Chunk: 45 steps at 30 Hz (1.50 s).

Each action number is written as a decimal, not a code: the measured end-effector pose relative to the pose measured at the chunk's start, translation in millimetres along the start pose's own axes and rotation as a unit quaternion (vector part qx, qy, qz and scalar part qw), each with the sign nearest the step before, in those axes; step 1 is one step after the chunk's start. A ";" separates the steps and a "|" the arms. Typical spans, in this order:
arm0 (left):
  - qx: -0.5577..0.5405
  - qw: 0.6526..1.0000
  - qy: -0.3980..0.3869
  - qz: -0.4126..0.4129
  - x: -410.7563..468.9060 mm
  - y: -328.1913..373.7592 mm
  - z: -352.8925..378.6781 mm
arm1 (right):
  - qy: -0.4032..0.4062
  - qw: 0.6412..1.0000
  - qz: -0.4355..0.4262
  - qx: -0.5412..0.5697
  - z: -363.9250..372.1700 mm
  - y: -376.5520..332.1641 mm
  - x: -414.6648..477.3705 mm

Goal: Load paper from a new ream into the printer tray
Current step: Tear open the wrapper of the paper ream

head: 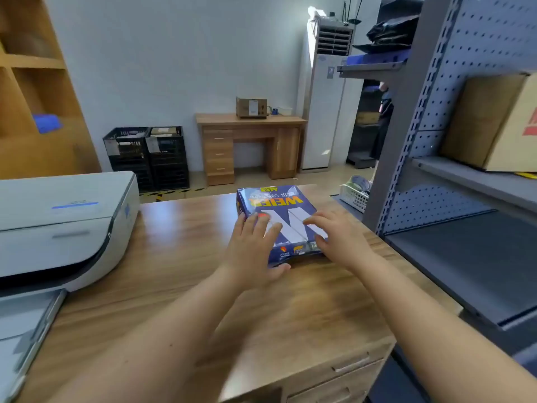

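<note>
A blue wrapped paper ream (280, 206) with yellow lettering lies flat on the wooden desk (186, 271), a little right of the middle. My left hand (252, 251) rests on its near left corner, fingers spread on top and thumb against the front edge. Over the ream's near right corner lies my right hand (337, 239), fingers apart and touching the wrapper. The white printer (61, 225) stands at the desk's left side. Its paper tray (26, 324) sticks out toward me at the lower left.
A grey pegboard shelf unit (453, 199) stands close on the right, with a cardboard box (494, 123) on a shelf. A white wire basket (356, 194) sits beyond the desk's far right corner. Black crates (148, 155) and a small desk (250, 146) stand by the far wall.
</note>
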State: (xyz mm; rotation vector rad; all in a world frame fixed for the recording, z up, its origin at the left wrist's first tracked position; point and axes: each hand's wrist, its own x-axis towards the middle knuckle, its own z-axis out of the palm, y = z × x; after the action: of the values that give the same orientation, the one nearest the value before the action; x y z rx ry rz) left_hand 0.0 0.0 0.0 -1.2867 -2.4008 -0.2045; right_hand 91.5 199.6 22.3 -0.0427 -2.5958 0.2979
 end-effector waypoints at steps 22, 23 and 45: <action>-0.083 0.992 -0.012 -0.095 33.3 19.5 90.9 | 0.073 0.964 0.127 0.223 86.5 47.2 5.6; -0.088 0.992 -0.010 -0.094 33.1 20.2 90.0 | 0.076 0.964 0.129 0.221 86.6 46.1 5.2; -0.153 0.984 0.033 -0.082 25.0 21.3 85.8 | 0.128 0.955 0.122 0.240 69.3 15.8 -21.1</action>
State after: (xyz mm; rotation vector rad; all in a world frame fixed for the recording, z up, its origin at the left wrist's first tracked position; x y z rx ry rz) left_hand -19.0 58.0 -68.6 -1.1834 -2.4870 -0.6768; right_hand 74.3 199.2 -49.8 -0.2146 -2.1974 0.9386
